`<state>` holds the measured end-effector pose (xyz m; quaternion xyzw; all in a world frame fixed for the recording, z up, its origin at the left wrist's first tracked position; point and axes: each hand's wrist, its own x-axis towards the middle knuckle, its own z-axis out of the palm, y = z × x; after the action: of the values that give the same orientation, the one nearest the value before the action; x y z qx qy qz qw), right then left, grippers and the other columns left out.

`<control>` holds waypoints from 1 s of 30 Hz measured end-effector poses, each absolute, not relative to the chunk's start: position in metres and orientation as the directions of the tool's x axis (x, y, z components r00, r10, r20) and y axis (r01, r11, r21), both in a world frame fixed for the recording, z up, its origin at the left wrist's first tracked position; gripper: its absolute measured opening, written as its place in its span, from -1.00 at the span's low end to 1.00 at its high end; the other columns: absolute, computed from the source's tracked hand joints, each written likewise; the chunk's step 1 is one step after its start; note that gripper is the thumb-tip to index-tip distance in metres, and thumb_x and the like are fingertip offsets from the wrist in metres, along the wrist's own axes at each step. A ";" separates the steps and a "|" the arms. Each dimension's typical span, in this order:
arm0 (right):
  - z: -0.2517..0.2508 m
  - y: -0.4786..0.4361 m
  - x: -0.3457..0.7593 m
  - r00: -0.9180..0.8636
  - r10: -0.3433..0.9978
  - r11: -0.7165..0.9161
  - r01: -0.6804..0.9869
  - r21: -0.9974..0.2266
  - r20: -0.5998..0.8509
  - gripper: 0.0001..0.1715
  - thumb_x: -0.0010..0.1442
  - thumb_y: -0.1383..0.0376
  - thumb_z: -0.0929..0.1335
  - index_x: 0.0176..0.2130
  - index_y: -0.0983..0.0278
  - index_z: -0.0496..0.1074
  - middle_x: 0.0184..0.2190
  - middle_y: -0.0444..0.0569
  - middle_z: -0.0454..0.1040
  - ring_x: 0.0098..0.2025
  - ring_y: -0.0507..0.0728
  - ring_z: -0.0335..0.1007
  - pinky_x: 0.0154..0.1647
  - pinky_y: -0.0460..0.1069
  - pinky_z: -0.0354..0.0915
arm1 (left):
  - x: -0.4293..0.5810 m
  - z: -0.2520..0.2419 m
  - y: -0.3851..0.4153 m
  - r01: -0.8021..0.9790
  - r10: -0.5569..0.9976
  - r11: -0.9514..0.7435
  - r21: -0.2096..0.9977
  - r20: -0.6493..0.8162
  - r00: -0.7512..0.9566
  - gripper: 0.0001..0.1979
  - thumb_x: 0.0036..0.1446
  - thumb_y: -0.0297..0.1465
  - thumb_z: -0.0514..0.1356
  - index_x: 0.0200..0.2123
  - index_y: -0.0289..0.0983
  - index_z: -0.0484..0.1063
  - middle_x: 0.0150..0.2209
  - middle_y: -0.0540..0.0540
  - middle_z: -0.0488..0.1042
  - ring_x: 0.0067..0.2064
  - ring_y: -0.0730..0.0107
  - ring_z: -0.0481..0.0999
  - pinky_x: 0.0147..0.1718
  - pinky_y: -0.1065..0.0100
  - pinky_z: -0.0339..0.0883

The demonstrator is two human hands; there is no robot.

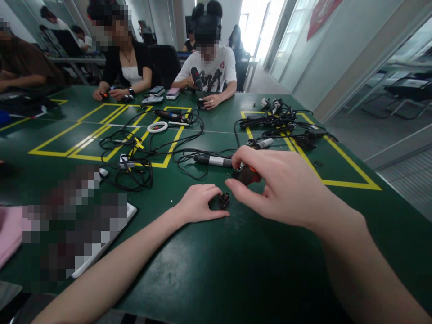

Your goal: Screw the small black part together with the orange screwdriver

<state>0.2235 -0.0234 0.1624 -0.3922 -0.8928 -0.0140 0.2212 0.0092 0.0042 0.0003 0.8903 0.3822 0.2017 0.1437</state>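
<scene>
My right hand point(280, 184) is closed around a dark object with red-orange parts point(248, 174); its fingers hide much of it, so I cannot tell its kind. Just to the left and lower, a small black cylindrical part point(224, 200) sits on the green table point(189, 265). My left hand point(200, 203) rests there, thumb and index finger apart on either side of that part. The index finger seems to touch it, while a narrow gap shows above the thumb.
Beyond my hands lie a black-and-grey handheld tool point(212, 160), tangled black cables point(131, 177) and a white ring point(157, 127). More cables heap at the right point(270, 121). A white-edged, blurred-out device point(130, 211) lies left. Across the table, a person in white point(221, 67) holds a power tool point(196, 78).
</scene>
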 end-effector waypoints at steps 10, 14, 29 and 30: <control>0.161 -0.025 0.223 -0.623 0.652 0.727 0.675 -0.124 0.432 -0.87 0.27 0.25 0.33 -0.24 0.26 0.44 -0.44 -0.08 0.53 -0.44 0.14 0.45 -0.40 -0.02 0.12 | 0.010 -0.001 0.004 0.619 0.736 -0.667 0.415 0.237 0.634 -0.58 0.27 0.03 0.37 -0.13 -0.22 0.58 -0.25 -0.07 0.60 -0.23 0.19 0.63 -0.26 0.31 0.41; 0.159 -0.025 0.223 -0.614 0.656 0.713 0.695 -0.093 0.440 -0.78 0.42 0.20 0.31 -0.27 0.23 0.43 -0.58 -0.17 0.43 -0.57 0.09 0.34 -0.47 -0.03 0.02 | 0.009 0.000 0.003 0.594 0.722 -0.684 0.424 0.278 0.634 -0.44 0.24 0.04 0.39 0.14 -0.18 0.50 -0.06 -0.13 0.61 -0.08 0.10 0.66 -0.11 0.22 0.52; 0.165 -0.024 0.226 -0.649 0.632 0.775 0.521 -0.358 0.424 -0.78 0.35 0.40 0.40 0.00 0.27 0.48 -0.12 0.00 0.62 -0.18 0.12 0.53 -0.18 -0.03 0.34 | 0.007 0.002 0.006 0.495 0.675 -0.704 0.510 0.264 0.689 -0.68 0.35 -0.13 0.31 -0.01 -0.23 0.53 -0.07 -0.16 0.61 -0.02 0.11 0.61 -0.02 0.19 0.51; 0.166 -0.025 0.226 -0.683 0.613 0.781 0.447 -0.435 0.398 -0.76 0.35 0.42 0.39 0.02 0.27 0.48 -0.10 0.00 0.62 -0.14 0.11 0.54 -0.12 -0.03 0.37 | 0.007 0.002 0.006 0.485 0.678 -0.695 0.530 0.258 0.689 -0.71 0.36 -0.15 0.30 -0.03 -0.23 0.53 -0.08 -0.14 0.60 -0.03 0.12 0.60 -0.04 0.20 0.51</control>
<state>0.2255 -0.0250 0.1657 -0.2930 -0.9044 0.1530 0.2699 0.0066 0.0065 0.0024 0.8933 0.3255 0.2229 0.2154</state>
